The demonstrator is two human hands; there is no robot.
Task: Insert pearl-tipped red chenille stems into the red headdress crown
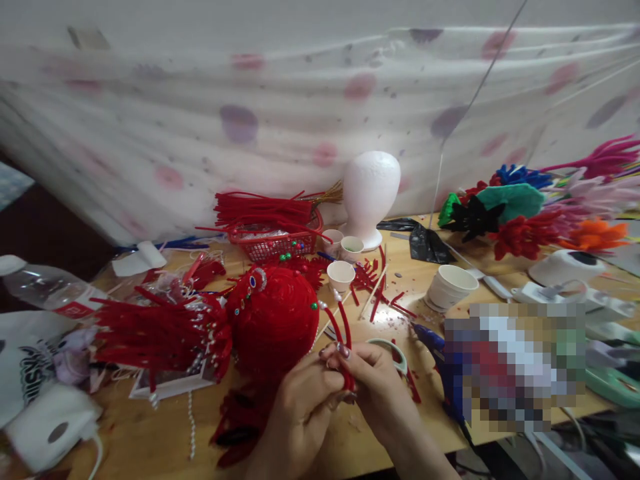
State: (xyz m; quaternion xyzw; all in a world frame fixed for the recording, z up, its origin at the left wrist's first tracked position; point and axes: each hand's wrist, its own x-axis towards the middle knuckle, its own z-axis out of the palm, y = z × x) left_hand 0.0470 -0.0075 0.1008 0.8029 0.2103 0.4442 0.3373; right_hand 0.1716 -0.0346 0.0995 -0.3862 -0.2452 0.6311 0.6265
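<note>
Two red fuzzy stems [341, 328] with pearly beads at their tips rise from between my hands near the front centre. My left hand [306, 399] is closed round their lower part. From the right, my right hand [374, 379] pinches the same stems, its fingertips meeting those of my left hand. A large round red piece [275, 317] with coloured beads and a rhinestone ornament sits just left of my hands. Behind my right hand lie scissors [399, 353] with pale handles, partly hidden.
White foam head [373, 193] stands at the back. Red basket [280, 243] holds red stems. Paper cups [341, 275] and a larger cup [453, 287] stand behind my hands. Blue glue gun [440, 360] lies right; fuzzy flowers [525, 230] are back right; a bottle [50, 287] lies left.
</note>
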